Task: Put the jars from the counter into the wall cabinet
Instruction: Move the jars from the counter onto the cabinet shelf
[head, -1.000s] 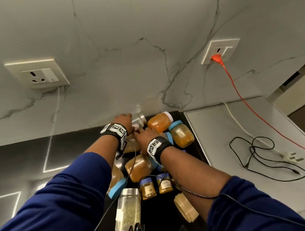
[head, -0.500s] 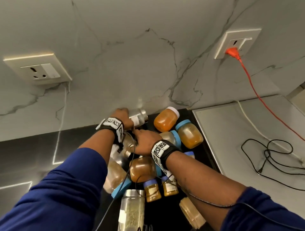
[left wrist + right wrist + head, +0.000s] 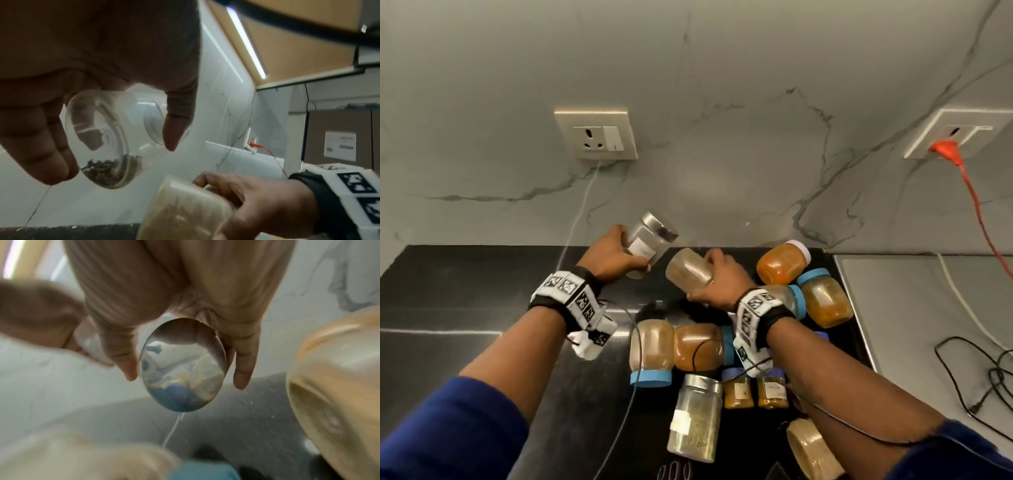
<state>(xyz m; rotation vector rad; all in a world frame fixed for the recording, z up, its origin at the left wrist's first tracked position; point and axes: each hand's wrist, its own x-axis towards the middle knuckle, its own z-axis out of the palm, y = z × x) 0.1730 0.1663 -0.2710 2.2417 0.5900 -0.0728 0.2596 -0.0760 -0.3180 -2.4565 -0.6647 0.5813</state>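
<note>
My left hand (image 3: 631,251) grips a clear glass jar (image 3: 650,236) with a metal lid and a white label, tilted above the back of the black counter (image 3: 465,291). In the left wrist view the clear jar (image 3: 115,146) holds only a few dark bits. My right hand (image 3: 702,274) grips a jar of brown powder (image 3: 686,274) lying on its side in the air, just right of the clear jar. Its shiny metal lid (image 3: 183,369) faces the right wrist camera. The brown jar (image 3: 185,214) also shows low in the left wrist view.
Several jars lie on the counter under my right arm: an orange jar (image 3: 782,263), blue-lidded jars (image 3: 825,301), a tall metal-lidded jar (image 3: 697,425). An orange plug (image 3: 945,150) sits in a wall socket, black cable (image 3: 989,370) on the grey top. The cabinet underside (image 3: 287,40) is overhead.
Both hands have come up from the pile of jars, each with a jar in it. The clear jar rose from the counter's back edge, and the brown jar left the pile.
</note>
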